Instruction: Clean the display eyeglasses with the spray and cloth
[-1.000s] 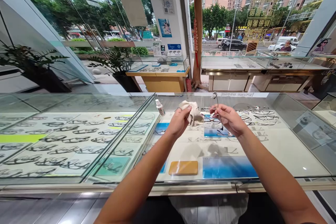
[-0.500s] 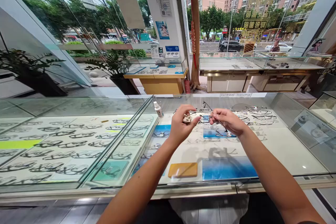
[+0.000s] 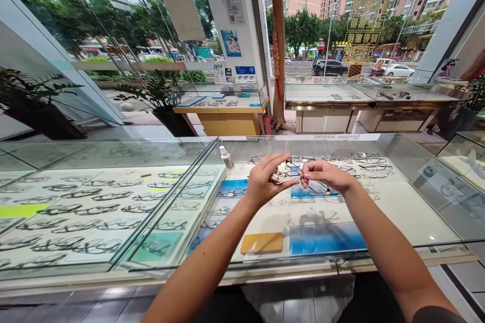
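My left hand (image 3: 262,181) is curved, thumb and fingers apart, with a crumpled pale cloth (image 3: 279,173) held against its palm. Facing it, my right hand (image 3: 326,174) pinches a thin dark-framed pair of eyeglasses (image 3: 294,165) with thumb and fingertips. The eyeglasses reach into the gap of my left hand, close to the cloth; I cannot tell whether they touch. Part of their frame is hidden by my fingers and blends with the glasses on display behind. Both hands are above the glass display counter (image 3: 280,262).
A small white spray bottle (image 3: 226,158) stands left of my hands. Inside the counter are rows of eyeglasses (image 3: 373,160), an orange-yellow case (image 3: 262,243) and a blue sheet (image 3: 328,239). Farther off are another display case (image 3: 223,111), a potted plant (image 3: 155,91) and a wooden post (image 3: 278,50).
My left hand has moved nearer to my right, bringing the cloth close to the eyeglasses. My right hand has tilted the eyeglasses lower. The view has shifted slightly.
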Action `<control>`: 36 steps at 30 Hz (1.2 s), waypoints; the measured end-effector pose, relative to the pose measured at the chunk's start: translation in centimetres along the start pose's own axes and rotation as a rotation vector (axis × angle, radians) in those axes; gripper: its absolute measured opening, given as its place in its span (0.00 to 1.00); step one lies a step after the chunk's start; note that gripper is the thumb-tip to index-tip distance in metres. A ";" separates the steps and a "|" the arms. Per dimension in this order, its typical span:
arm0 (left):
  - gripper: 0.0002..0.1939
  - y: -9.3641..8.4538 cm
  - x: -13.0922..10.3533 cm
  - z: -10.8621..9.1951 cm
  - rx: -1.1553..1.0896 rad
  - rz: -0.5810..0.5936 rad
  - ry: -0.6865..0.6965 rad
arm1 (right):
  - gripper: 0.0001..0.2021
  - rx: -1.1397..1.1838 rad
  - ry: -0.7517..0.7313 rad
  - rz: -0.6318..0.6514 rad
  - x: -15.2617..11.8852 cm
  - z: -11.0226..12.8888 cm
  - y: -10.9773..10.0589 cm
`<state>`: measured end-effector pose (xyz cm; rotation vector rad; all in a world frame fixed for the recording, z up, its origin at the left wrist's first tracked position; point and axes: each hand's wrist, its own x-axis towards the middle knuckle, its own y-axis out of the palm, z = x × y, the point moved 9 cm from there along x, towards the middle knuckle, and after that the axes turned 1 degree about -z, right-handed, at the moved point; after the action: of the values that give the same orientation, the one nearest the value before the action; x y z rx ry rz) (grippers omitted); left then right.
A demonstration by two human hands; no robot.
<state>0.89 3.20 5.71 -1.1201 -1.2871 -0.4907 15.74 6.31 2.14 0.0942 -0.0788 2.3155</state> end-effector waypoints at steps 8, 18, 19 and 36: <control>0.31 -2.8 2.2 -0.1 0.187 -0.154 0.074 | 0.20 -0.267 -0.320 -0.383 -0.7 6.2 -4.3; 0.29 -8.2 12.1 -1.8 0.174 -0.463 0.030 | 0.23 -0.691 -0.904 -0.696 -6.4 19.7 -3.4; 0.28 -8.5 12.1 -2.4 0.165 -0.483 0.041 | 0.23 -0.739 -0.904 -0.691 -6.8 19.9 -2.4; 0.23 -9.0 11.5 -3.0 0.180 -0.409 -0.154 | 0.18 -0.956 -0.812 -0.856 -6.7 19.0 -1.2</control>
<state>-1.85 -0.05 20.03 -0.7549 -1.6728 -0.5843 21.97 0.56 20.48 0.4604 -1.2542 1.0934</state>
